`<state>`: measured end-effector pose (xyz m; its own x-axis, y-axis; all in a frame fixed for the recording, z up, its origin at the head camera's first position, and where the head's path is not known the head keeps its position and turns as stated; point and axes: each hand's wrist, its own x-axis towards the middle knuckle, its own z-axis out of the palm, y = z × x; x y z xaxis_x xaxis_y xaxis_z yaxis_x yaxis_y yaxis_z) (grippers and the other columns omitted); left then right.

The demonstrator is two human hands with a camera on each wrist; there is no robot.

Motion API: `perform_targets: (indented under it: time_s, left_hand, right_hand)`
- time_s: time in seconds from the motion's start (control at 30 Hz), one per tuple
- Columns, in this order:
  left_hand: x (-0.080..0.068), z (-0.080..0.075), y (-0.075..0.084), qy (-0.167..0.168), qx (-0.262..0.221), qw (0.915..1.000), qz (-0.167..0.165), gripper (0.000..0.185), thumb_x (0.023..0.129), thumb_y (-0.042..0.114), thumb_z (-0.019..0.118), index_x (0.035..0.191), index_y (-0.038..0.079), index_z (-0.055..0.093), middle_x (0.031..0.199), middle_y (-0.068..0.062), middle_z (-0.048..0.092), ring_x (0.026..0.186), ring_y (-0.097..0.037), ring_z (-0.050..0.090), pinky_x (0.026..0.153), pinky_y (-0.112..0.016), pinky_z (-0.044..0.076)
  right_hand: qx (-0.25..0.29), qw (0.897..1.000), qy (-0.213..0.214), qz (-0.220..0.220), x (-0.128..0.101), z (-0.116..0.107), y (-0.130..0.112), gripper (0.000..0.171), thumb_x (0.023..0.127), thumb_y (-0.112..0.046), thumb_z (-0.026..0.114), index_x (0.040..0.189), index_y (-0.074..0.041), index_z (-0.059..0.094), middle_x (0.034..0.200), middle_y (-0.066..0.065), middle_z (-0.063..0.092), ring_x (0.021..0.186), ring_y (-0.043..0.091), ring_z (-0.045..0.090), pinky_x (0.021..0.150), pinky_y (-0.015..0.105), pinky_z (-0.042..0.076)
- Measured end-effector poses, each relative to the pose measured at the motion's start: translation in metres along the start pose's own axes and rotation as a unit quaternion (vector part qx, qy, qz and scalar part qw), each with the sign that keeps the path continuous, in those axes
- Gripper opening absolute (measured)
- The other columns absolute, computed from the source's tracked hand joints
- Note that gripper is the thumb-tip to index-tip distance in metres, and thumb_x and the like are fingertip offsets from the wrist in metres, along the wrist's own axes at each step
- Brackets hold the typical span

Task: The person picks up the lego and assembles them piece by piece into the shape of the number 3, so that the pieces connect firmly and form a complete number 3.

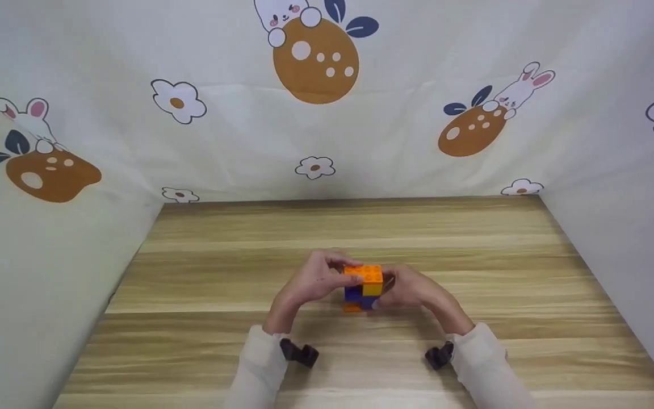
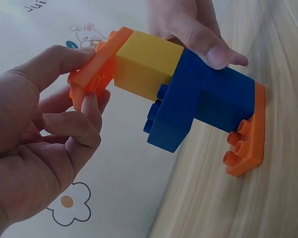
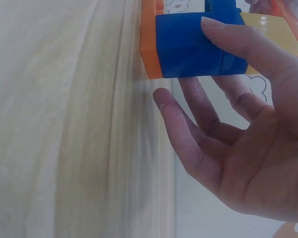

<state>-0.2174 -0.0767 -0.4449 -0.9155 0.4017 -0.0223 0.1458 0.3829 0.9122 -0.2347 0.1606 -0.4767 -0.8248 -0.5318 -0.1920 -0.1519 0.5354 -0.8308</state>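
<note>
A small block stack [image 1: 364, 287] stands on the wooden table [image 1: 202, 284], tilted between both hands. It has an orange base plate [image 2: 248, 134], blue bricks [image 2: 203, 99], a yellow brick [image 2: 146, 64] and an orange top plate [image 2: 97, 67]. My left hand [image 1: 343, 267] pinches the top plate between thumb and fingers [image 2: 84, 111]. My right hand [image 1: 386, 289] holds the stack from the other side, its thumb [image 3: 238, 42] pressed on a blue brick [image 3: 188, 44]. Its other fingers [image 3: 188, 129] hang loosely beside the base plate [image 3: 149, 44].
Cloth walls printed with flowers and rabbits [image 1: 315, 62] close the table in at the back, left and right. Black wrist cameras [image 1: 300, 352] [image 1: 439, 355] sit on both white sleeves. No other loose objects show on the table.
</note>
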Motion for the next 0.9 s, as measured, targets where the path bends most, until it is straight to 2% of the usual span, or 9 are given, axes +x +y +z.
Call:
perform_targets:
  time_s: [0.23, 0.47, 0.67, 0.9]
  left_hand:
    - [0.0006, 0.0001, 0.0007, -0.002, -0.003, 1.0, -0.005, 0.027, 0.085, 0.029, 0.081, 0.11, 0.019, 0.078, 0.104, -0.005, 0.07, 0.087, -0.018, 0.057, 0.073, -0.026, 0.05]
    - [-0.0011, -0.0033, 0.0012, -0.013, -0.007, 0.9999, -0.009, 0.027, 0.085, 0.028, 0.08, 0.11, 0.02, 0.078, 0.1, -0.004, 0.069, 0.076, -0.016, 0.054, 0.06, -0.024, 0.046]
    - [-0.0049, -0.0038, 0.0055, -0.018, 0.007, 0.9998, 0.0, 0.027, 0.085, 0.022, 0.08, 0.11, 0.013, 0.078, 0.096, -0.004, 0.07, 0.08, -0.016, 0.056, 0.069, -0.025, 0.049]
    - [-0.0014, -0.0058, 0.0046, -0.022, 0.011, 0.9996, -0.014, 0.024, 0.085, 0.023, 0.08, 0.108, 0.014, 0.078, 0.099, -0.005, 0.072, 0.082, -0.016, 0.059, 0.072, -0.025, 0.052]
  right_hand:
    - [-0.001, 1.0, 0.002, 0.013, -0.0004, -0.0001, 0.0001, 0.048, 0.07, -0.005, 0.085, 0.115, -0.007, 0.071, 0.105, 0.008, 0.072, 0.096, 0.022, 0.066, 0.094, 0.044, 0.053]
    - [0.0, 1.0, 0.003, 0.006, -0.0002, 0.0012, 0.0004, 0.048, 0.069, -0.004, 0.085, 0.115, -0.007, 0.071, 0.104, 0.009, 0.071, 0.094, 0.022, 0.065, 0.092, 0.043, 0.054]
    - [-0.008, 1.0, -0.005, -0.008, -0.0002, 0.0031, -0.0003, 0.049, 0.07, -0.006, 0.086, 0.117, -0.009, 0.071, 0.107, 0.009, 0.072, 0.096, 0.022, 0.064, 0.092, 0.042, 0.053]
    - [-0.013, 1.0, 0.003, 0.011, 0.0008, 0.0036, -0.0021, 0.049, 0.069, -0.008, 0.087, 0.116, -0.011, 0.072, 0.105, 0.007, 0.071, 0.093, 0.021, 0.063, 0.088, 0.039, 0.053]
